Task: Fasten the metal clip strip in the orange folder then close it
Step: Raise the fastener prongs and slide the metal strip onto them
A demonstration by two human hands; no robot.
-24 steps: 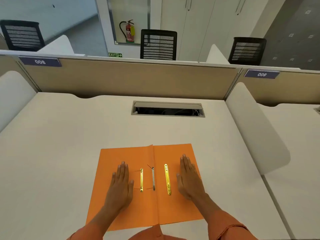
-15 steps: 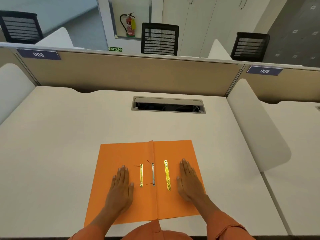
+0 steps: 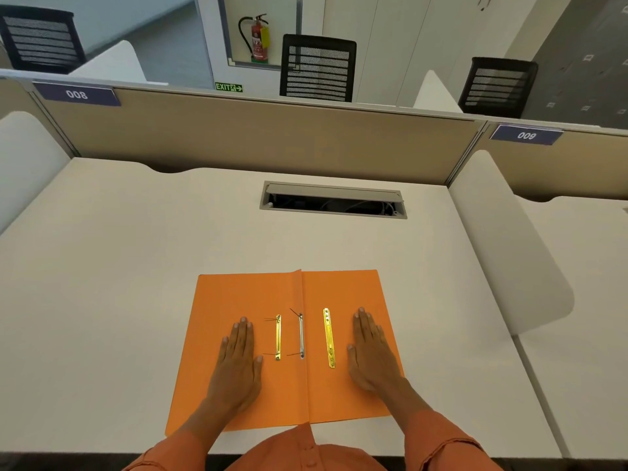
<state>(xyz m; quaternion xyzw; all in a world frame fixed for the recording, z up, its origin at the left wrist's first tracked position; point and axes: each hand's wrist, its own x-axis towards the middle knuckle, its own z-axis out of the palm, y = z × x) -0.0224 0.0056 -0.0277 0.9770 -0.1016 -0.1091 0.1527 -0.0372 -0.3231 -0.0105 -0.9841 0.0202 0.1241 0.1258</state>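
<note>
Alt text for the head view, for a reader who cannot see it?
An orange folder lies open on a white desk, the left hand and right hand flat on its two halves. Between them lie two gold metal strips and a silver one, all unfastened.

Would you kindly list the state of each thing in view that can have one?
orange folder: open, lying flat on the desk.
gold strip: loose, on the right flap.
gold clip bar: on the left flap, thin prongs sticking out sideways.
silver bar: by the spine, unfastened.
left hand: flat, palm down, empty.
right hand: flat, palm down, empty.
cable hatch: lid open.
</note>
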